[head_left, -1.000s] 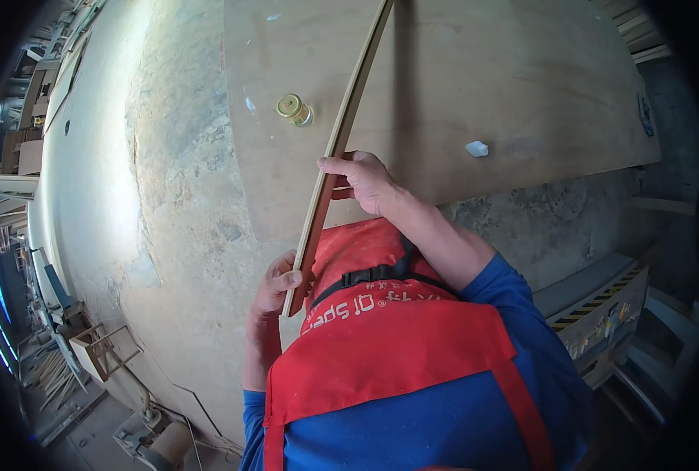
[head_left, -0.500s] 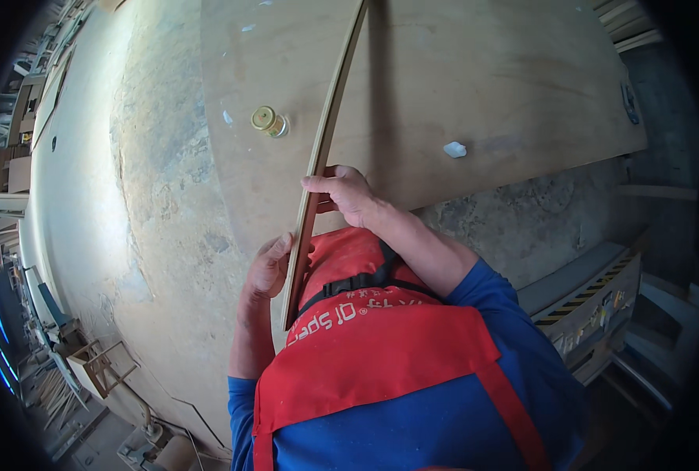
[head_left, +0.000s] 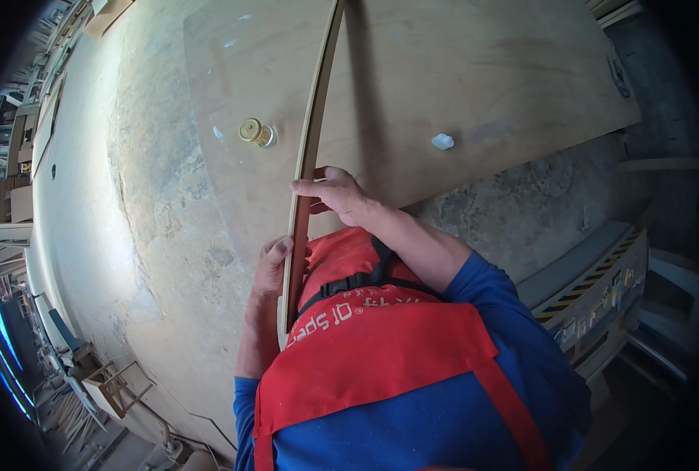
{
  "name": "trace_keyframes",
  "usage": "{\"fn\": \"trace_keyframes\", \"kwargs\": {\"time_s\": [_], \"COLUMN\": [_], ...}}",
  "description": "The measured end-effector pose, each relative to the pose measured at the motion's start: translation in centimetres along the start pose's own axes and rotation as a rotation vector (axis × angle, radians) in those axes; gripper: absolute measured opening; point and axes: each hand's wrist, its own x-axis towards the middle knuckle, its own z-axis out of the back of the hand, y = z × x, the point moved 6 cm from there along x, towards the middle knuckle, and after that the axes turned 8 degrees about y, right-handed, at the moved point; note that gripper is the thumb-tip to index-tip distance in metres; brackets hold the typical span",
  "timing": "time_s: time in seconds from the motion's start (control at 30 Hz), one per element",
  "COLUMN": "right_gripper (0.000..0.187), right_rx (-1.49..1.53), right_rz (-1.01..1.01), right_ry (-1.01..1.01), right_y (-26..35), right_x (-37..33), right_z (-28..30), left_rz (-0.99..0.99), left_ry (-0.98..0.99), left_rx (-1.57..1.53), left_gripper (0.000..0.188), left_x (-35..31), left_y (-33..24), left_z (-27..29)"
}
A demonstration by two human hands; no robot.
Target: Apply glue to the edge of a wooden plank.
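Note:
A long, narrow wooden strip (head_left: pixel 316 98) runs from close to my apron up past the top edge of the view. My right hand (head_left: pixel 336 193) grips it from the right, thumb laid over its upper edge and fingers behind. Lower down, my left hand (head_left: pixel 272 263) holds the near part from the left; its fingertips are partly hidden behind the wood. Left of the strip, a small clear jar with a gold-coloured lid (head_left: pixel 256 133) stands on the wide brown tabletop (head_left: pixel 475 86).
A crumpled white piece (head_left: pixel 443 141) lies on the tabletop to the right, and a dark tool (head_left: pixel 618 74) rests near its far right corner. Bare worn floor (head_left: pixel 161 196) spreads to the left. A machine with a striped edge (head_left: pixel 589 279) stands at the lower right.
The strip has swung slightly more upright in view, both hands staying on it. The jar, white piece and tabletop appear shifted a little to the left.

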Motion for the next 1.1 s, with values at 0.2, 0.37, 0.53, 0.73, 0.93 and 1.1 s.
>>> {"fn": "trace_keyframes", "kwargs": {"time_s": [0.2,0.37,0.53,0.73,0.93,1.1], "right_gripper": [0.046,0.053,0.073,0.075,0.061,0.036], "right_rx": [-0.248,-0.394,-0.459,-0.817,-0.751,-0.834], "right_rz": [0.072,0.227,0.358,0.323,0.280,0.301], "right_ry": [-0.257,-1.064,-1.211,-1.140,-0.996,-1.049], "right_y": [-3.9,-6.6,-5.5,-2.6,-2.9,-2.2], "right_x": [-1.9,-9.5,-10.8,-7.6,-5.7,-6.8], "right_z": [12.1,28.6,34.3,34.5,37.3,36.1], "left_rz": [-0.023,-0.004,0.004,-0.006,-0.025,-0.032], "left_ry": [-0.021,0.121,0.205,0.183,0.183,0.193], "left_rx": [-0.083,-0.358,-0.538,-0.477,-0.512,-0.511], "left_gripper": [0.068,0.072,0.073,0.069,0.070,0.067], "left_x": [0.5,1.0,1.4,0.9,0.8,0.7], "left_y": [1.4,2.6,3.4,3.1,3.5,3.0], "left_z": [0.6,0.0,-0.3,-0.7,-0.1,-0.7]}}
